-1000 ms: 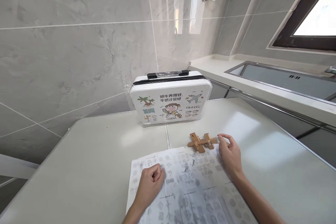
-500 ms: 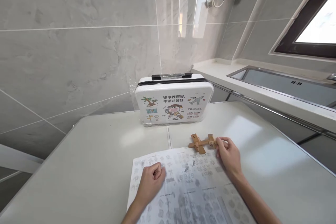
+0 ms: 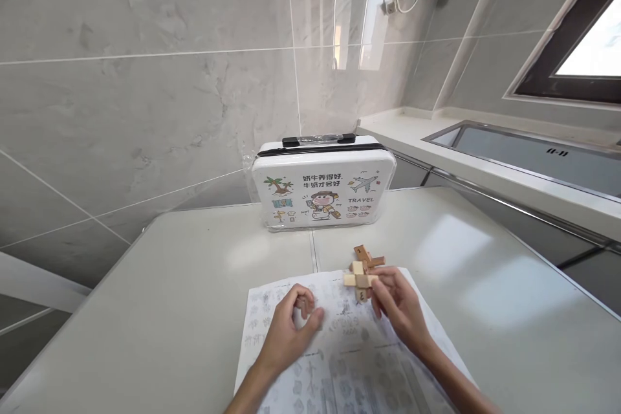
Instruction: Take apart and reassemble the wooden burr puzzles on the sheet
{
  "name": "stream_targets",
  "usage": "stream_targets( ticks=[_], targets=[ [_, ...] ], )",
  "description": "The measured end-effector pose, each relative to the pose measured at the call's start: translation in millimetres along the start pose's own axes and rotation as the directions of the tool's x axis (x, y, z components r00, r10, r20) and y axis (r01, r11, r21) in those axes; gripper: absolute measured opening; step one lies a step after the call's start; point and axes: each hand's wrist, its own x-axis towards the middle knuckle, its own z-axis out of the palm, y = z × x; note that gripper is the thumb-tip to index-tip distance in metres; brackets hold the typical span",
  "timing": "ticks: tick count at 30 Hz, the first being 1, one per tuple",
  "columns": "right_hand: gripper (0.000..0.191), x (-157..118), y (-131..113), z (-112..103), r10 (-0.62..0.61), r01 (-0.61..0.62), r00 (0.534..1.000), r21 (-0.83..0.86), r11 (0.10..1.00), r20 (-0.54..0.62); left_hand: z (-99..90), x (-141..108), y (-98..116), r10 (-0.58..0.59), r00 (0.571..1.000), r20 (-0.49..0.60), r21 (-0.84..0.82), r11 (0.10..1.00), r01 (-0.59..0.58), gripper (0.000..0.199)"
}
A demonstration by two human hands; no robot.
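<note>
A wooden burr-style puzzle, shaped somewhat like a plane, is in my right hand, which grips it between thumb and fingers at its right side. Its pale crossed blocks face me, one marked with a digit that looks like 3, and darker brown pieces stick out behind. Below and to the left, my left hand hovers at the printed paper sheet with fingers curled and thumb apart, nothing inside. The sheet carries small grey figures and lies partly under both arms.
Behind the sheet, a plastic-wrapped white suitcase with cartoon prints stands against the tiled wall. The pale tabletop meets a counter on the right with a metal sink. Pipes hang at the upper right.
My right hand has moved left and turned the wooden puzzle so its pale end faces me. My left hand has opened from a fist and shifted slightly right.
</note>
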Motion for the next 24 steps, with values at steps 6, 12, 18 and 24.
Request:
stream_targets(
  ticks=[6,12,18,24],
  targets=[
    [0.032,-20,10,22,0.055,-0.039,0.963,-0.064,0.997,0.262,10.0,6,6,-0.032,0.970,0.243,-0.209,0.974,0.084,0.080],
    [0.036,-20,12,26,0.045,-0.005,0.951,-0.130,0.991,0.305,15.4,7,3,-0.058,0.969,0.241,-0.247,0.962,0.119,0.077],
    [0.034,-13,11,26,0.050,0.046,0.934,-0.257,0.965,0.354,18.1,5,-4,-0.075,0.986,0.148,-0.248,0.962,0.110,0.071],
    [0.023,-15,14,28,0.037,0.048,0.952,-0.267,0.962,0.304,14.6,5,-1,-0.026,0.990,0.140,-0.197,0.979,0.053,0.066]
  ],
)
